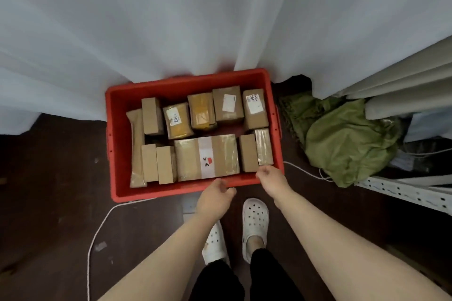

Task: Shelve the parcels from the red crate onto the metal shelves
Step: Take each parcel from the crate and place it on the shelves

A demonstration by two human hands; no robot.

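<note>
Nearest the camera, two bare forearms reach down over white perforated clogs (255, 222); the left hand (215, 197) hovers with fingers loosely curled at the near rim of the red plastic crate (195, 189), clamped on nothing, while the right hand (271, 178) sits by the near right corner, whether it pinches a parcel I cannot tell. Beyond, the brown cardboard parcels (206, 156) pack the crate tightly, so pulling one could drag its neighbours askew. The white metal shelf rail (403, 192) lies to the right, and the white cord (97, 230) on the floor could catch a foot on turning.

Dim, soft indoor light, perhaps from overhead; dark floor (61, 178), slight blur, wide-angle bending at edges.
</note>
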